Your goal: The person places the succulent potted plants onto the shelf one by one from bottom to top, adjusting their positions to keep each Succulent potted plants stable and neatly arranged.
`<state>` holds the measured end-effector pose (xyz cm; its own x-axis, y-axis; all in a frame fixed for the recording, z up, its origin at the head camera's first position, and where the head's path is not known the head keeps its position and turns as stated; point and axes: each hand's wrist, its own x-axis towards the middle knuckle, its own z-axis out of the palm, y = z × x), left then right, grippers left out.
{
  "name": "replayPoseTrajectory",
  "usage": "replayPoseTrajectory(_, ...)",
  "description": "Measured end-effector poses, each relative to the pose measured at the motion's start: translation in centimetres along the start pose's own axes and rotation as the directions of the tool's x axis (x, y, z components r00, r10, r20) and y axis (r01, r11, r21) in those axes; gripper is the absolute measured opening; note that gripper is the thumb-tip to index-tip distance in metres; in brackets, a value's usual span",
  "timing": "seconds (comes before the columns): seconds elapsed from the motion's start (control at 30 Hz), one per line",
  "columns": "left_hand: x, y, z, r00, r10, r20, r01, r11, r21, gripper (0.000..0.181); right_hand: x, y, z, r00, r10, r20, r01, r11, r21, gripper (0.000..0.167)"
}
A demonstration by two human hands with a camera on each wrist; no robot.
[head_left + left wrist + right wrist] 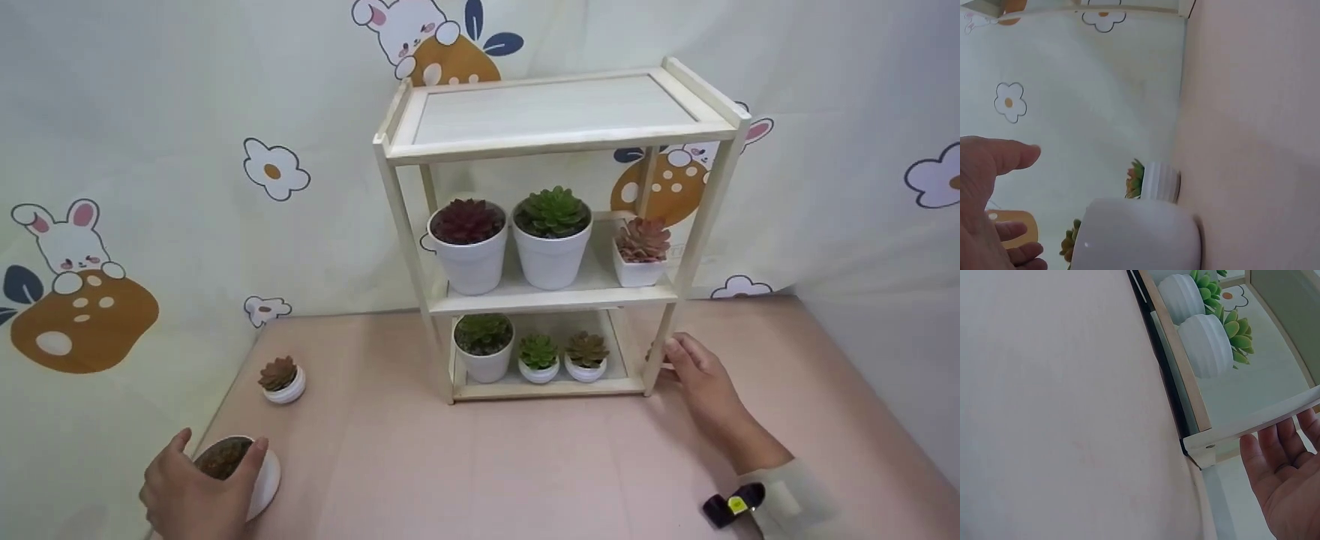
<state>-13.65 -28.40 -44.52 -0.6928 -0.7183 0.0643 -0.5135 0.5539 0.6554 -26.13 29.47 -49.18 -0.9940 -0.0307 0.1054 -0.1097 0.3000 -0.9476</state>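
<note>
My left hand (196, 487) hovers over a rounded white pot (264, 491), its thumb and fingers spread about the rim. In the left wrist view a gap shows between the fingers and the pot's wall. Just beyond it stands a small ribbed white pot (285, 386) with a reddish succulent (278, 372). My right hand (705, 386) is at the lower right front post of a two-tier wooden shelf (555, 302). Its fingertips (1249, 445) lie against or close beside the post, fingers fairly straight; the contact itself is partly hidden.
The middle tier holds a dark red succulent (470, 255), a green one (553, 247) and a small pink one (640, 259). Below are a larger potted succulent (485, 360) and two small ones, green (538, 364) and brownish (586, 364). A patterned curtain (187, 247) hangs behind.
</note>
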Motion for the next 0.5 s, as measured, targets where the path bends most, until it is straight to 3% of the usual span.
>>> replayPoseTrajectory(0.13,1.2,-1.6,-0.6,0.987,-0.075,0.139,0.062,0.993,0.098,0.128,0.1,0.1,0.0,1.000,-0.001,-0.002,0.001,1.000,0.007,0.060)
replayPoseTrajectory(0.27,2.3,-3.0,-0.8,0.965,-0.109,0.240,0.069,0.983,0.169,0.146,0.0,0.1,0.0,1.000,0.004,-0.002,-0.004,1.000,0.008,0.060)
replayPoseTrajectory(0.5,4.2,-5.6,-0.7,0.918,-0.143,0.369,0.074,0.978,0.195,0.151,-0.1,-0.1,-0.2,1.000,0.016,0.005,-0.016,1.000,-0.003,0.060)
